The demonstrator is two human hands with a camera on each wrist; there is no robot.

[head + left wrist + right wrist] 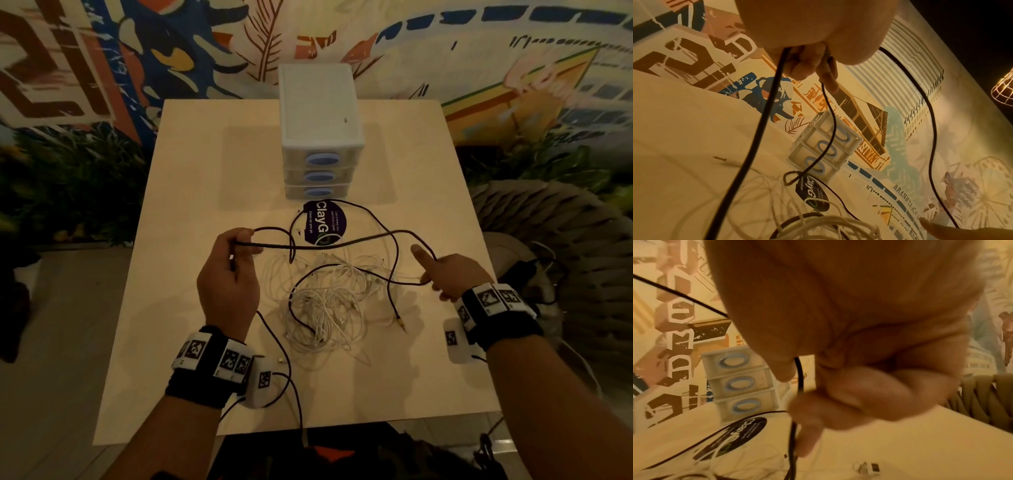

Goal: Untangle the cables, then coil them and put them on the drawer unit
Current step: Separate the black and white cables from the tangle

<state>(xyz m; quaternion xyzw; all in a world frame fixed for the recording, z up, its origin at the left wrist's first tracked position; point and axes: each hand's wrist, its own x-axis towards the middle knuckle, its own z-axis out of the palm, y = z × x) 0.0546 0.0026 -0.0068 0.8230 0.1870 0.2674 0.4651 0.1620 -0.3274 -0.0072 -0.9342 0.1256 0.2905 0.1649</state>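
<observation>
Worktop (205,342): pale, square. Drawer unit (320,113) stands at its far middle, three drawers, top bare. White cables (329,305) lie tangled at mid-worktop, just before a dark round sticker (325,222). Black cable (359,241) spans above the tangle between both hands, further loops falling into it. Left hand (227,274): grip closed on the black cable. Right hand (452,274): fingers curled round the same cable, thumb extended.
</observation>
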